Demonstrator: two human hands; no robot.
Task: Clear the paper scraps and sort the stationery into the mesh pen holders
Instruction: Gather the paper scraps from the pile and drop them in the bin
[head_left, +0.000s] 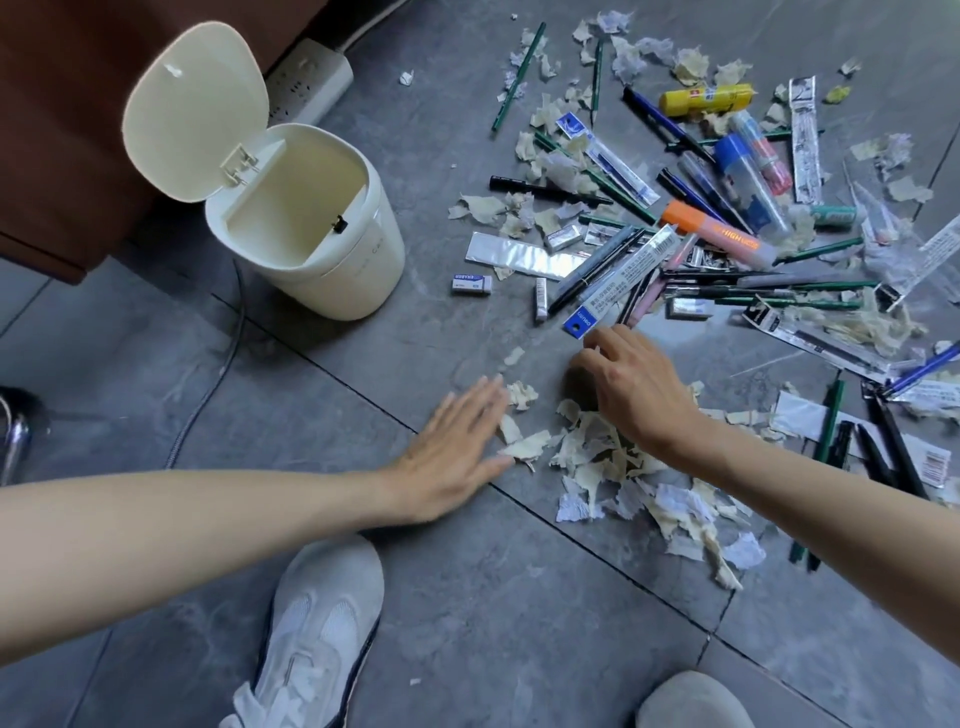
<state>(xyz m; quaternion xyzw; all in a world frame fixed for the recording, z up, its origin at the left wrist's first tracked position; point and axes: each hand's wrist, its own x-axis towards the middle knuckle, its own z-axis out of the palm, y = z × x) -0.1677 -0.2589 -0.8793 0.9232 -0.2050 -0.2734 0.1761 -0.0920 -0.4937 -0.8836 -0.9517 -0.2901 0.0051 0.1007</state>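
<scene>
- Cream paper scraps (597, 457) sit heaped on the floor (467, 597) between our hands, with the stationery (701, 234) scattered beyond.
- Our left hand (457, 441) lies flat, fingers straight, against the heap.
- Our right hand (634, 384) curls over it; we cannot tell if it grips.
- Scrap-gathering step: next we likely scoop the heap into the open bin (332, 249).

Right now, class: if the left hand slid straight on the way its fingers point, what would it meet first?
The left hand would meet the torn paper scraps just ahead of it; it may touch them already.
</scene>
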